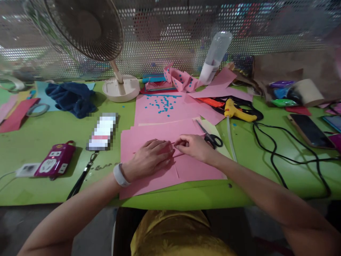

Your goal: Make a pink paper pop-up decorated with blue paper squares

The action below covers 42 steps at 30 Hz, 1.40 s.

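My left hand (151, 158) lies flat on a stack of pink paper sheets (197, 172), fingers stretched out to the right. Just beside its fingertips, my right hand (192, 146) is closed in a pinch at the edge of a smaller folded pink paper piece (178, 153). Part of that piece is hidden under both hands. Black-handled scissors (213, 140) rest on the paper just beyond my right wrist. Farther back, many tiny blue paper bits (163, 104) are scattered over another pink sheet (141, 113).
A yellow glue gun (239, 113) with black cable (274, 153) lies right. Left are a phone (102, 131), a purple power box (54, 160) and a dark blue cloth (71, 97). A fan (121, 89), decorated pink paper shapes (181, 79) and a clear bottle (217, 49) stand behind.
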Tool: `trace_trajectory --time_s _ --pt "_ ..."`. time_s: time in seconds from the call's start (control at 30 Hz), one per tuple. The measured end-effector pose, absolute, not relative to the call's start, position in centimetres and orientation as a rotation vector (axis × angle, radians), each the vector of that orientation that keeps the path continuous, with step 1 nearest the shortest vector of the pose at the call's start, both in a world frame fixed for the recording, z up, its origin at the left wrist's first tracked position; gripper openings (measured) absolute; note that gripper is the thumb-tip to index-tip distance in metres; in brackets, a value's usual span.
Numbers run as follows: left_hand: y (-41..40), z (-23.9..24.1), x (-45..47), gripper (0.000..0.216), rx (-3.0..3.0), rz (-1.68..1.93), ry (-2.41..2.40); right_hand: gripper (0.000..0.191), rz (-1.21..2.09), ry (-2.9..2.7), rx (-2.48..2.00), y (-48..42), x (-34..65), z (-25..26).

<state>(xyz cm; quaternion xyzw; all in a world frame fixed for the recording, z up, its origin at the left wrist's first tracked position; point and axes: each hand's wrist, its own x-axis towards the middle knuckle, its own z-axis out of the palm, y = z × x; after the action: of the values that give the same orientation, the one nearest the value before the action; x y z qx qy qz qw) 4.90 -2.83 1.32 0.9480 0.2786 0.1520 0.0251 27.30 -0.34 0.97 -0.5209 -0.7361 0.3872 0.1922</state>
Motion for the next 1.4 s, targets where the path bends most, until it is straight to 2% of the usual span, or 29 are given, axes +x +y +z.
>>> trace_trajectory --time_s 0.2,0.4,0.6,0.7,0.8,1.0,1.27,1.4 --pt "-2.8 1.3 4.9 0.033 2.965 0.437 0.871 0.012 0.973 -2.109 -1.453 -0.4 27.1 0.9" --pt "-2.9 1.4 5.1 0.030 2.985 0.453 0.876 0.014 0.637 -2.251 -1.414 -1.4 27.2 2.2" --pt "-3.1 1.4 5.4 0.029 2.971 0.460 0.933 0.031 0.122 -2.611 -1.272 -4.2 27.5 3.7" --pt "-3.1 1.4 5.2 0.030 3.006 0.382 0.911 0.060 -0.023 -2.720 -1.173 -5.2 28.0 2.6" --pt "-3.0 1.5 5.1 0.035 3.035 0.329 0.912 0.073 -0.071 -2.797 -1.141 -5.8 28.6 1.2" --pt "-3.0 1.7 5.1 0.038 3.064 0.248 0.922 0.081 -0.071 -2.823 -1.106 -5.9 29.9 0.4" --pt "-3.2 1.7 5.0 0.037 3.087 0.232 0.928 0.077 -0.077 -2.802 -1.134 -6.2 31.6 0.6" --pt "-3.2 1.6 4.9 0.038 3.088 0.243 0.901 0.067 -0.038 -2.771 -1.116 -6.3 32.6 1.2"
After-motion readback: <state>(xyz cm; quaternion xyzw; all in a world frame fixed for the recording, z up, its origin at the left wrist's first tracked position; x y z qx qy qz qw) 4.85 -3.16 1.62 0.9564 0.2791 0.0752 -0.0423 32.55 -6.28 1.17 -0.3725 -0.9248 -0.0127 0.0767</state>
